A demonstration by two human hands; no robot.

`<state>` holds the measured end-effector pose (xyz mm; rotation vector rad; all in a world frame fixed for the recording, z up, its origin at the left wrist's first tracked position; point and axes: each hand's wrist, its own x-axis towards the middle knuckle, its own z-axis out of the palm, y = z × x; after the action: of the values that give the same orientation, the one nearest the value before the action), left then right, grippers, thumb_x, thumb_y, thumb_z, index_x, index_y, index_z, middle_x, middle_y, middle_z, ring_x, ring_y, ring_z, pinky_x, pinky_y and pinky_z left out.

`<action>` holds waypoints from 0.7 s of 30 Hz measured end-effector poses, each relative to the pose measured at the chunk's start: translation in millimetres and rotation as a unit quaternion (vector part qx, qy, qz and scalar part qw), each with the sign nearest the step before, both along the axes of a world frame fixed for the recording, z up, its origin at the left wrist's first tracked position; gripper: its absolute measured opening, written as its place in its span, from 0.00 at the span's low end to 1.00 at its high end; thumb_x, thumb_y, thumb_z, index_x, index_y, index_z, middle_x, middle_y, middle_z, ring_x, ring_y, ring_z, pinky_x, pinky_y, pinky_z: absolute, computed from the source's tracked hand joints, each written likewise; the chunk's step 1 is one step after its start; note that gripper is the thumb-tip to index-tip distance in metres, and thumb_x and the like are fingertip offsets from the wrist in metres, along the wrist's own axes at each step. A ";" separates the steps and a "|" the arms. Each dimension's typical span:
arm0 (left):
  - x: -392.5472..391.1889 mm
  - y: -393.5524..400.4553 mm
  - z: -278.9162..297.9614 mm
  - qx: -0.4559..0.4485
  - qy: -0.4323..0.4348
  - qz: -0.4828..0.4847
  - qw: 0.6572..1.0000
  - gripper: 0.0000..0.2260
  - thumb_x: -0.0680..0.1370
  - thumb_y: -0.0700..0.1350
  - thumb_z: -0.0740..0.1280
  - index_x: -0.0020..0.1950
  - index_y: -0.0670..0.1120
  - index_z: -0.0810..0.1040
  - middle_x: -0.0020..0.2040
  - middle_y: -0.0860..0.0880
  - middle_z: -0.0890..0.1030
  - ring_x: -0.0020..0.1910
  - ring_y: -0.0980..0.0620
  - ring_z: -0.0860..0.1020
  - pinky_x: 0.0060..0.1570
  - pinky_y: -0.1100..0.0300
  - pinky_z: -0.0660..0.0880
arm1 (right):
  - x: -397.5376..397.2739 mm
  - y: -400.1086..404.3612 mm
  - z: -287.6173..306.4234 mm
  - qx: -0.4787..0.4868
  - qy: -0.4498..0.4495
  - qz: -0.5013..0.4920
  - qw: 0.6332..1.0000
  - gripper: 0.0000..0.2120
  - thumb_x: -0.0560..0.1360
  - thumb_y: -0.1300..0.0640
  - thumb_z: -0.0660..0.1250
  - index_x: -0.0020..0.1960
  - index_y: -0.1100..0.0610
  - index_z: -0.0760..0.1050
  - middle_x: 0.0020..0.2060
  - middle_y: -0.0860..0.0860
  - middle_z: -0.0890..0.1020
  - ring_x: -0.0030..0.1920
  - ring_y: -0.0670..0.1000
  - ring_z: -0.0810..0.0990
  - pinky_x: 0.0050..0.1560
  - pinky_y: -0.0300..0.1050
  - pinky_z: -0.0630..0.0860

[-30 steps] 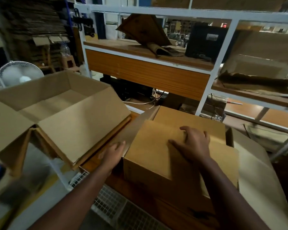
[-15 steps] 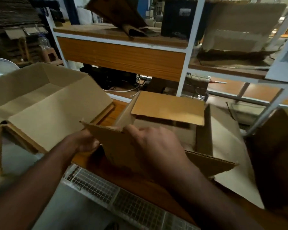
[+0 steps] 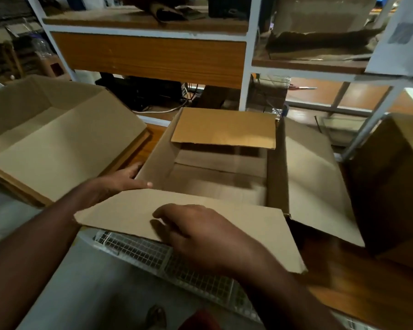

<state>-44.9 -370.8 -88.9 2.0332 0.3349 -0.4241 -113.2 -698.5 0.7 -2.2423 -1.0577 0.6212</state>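
One open box (image 3: 212, 182), left hand (image 3: 115, 184) against it, right hand (image 3: 200, 232) on flap (image 3: 129, 210)

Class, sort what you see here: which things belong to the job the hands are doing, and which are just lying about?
In the job: middle cardboard box; its near flap; left hand against the box's left wall; right hand resting on that flap.
Lying about: open box at left; brown box at right; shelf rack; cables under the shelf; wire mesh.
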 end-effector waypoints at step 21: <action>-11.9 -11.0 -20.0 0.041 -0.073 0.055 0.995 0.45 0.71 0.62 0.77 0.82 0.53 0.59 0.68 0.48 0.73 0.64 0.45 0.76 0.55 0.51 0.79 | 58.0 27.3 -112.4 -0.179 -0.309 -0.206 0.911 0.17 0.75 0.40 0.75 0.58 0.48 0.78 0.50 0.48 0.85 0.45 0.52 0.82 0.42 0.46 0.72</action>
<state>-56.8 -381.8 -108.9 2.1002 0.3781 -0.1962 -55.1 -671.2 -111.7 -2.9762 -0.7213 -0.1098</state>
